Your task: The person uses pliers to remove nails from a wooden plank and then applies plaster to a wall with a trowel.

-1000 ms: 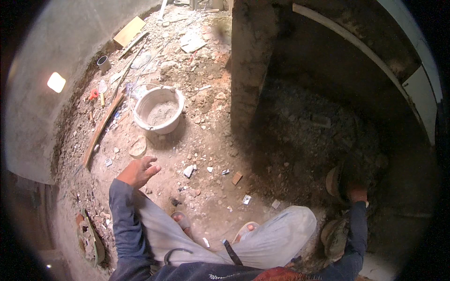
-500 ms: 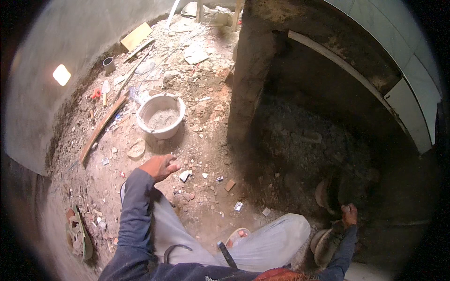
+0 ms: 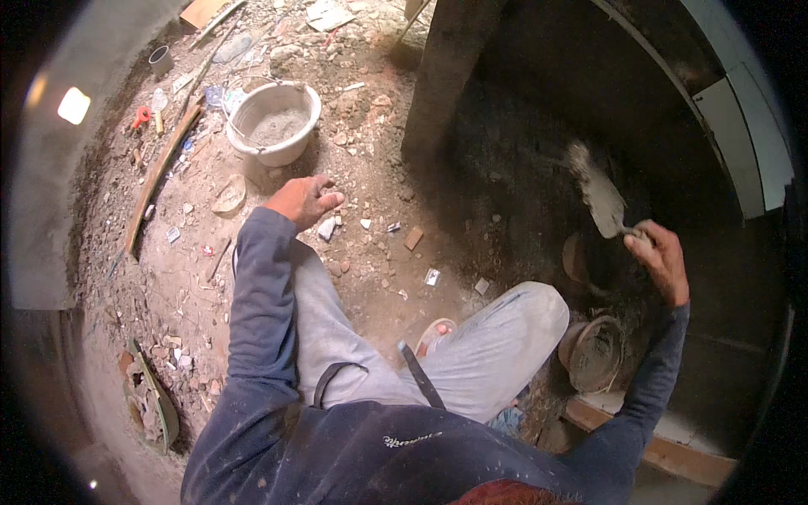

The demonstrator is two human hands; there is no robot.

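My right hand grips the handle of a trowel and holds it up in the shaded area at the right. Grey mortar coats its blade, which points away from me toward the dark wall. Below that hand stands a bucket with grey mix in it. Beyond it sits another round container, mostly lost in shadow. My left hand hovers by my left knee, fingers loosely bent, thumb apart, with nothing seen in it. The white bucket of grey powdery mix is the nearest large thing to it.
Rubble and a long wooden strip lie on the ground at left, near a grey pipe piece. A rough upright pillar divides off the dark recess. Beside my left arm lies a broken green-edged piece.
My right hand has risen from beside the containers, bringing the mortar-coated trowel into plain sight. My left hand stays near the knee. The view has tilted nearer to my body.
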